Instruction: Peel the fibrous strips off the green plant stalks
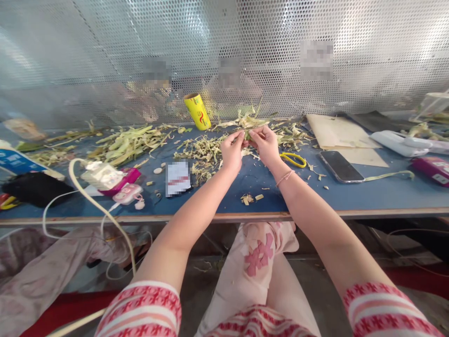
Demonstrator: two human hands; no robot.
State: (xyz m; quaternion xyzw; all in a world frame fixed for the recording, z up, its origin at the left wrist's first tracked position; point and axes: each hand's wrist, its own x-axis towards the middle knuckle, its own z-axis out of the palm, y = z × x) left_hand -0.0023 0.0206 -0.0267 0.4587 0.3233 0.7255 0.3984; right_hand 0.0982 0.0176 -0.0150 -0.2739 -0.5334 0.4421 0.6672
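1. Head view, my hands: my left hand (232, 150) and my right hand (265, 144) are up together over the blue table (368, 194). They meet at the fingertips, just past the middle of the table.

2. Head view, the thing I hold: a small green stalk (248, 134) sits between both hands. The fingers of both hands are pinched shut on it, one hand at each side. Most of it is hidden by my fingers, so I cannot tell how long it is.

3. Head view, the step: I think I am in the middle of peeling or pulling the stalk apart. The pale peels (129, 142) lie in heaps on the table, on the left and behind my hands, so a lot looks done.

4. Head view, the next move: I think it calls for a firm pinch with one hand and a slow pull with the other, so the skin comes off and the stalk does not snap.

5. Head view, things close by: yellow scissors (293, 159) lie just right of my right wrist. A phone (341, 166) lies farther right. A yellow roll (197, 111) stands tilted near the mesh wall (105, 56). A white cable (87, 196) hangs over the table edge on the left.
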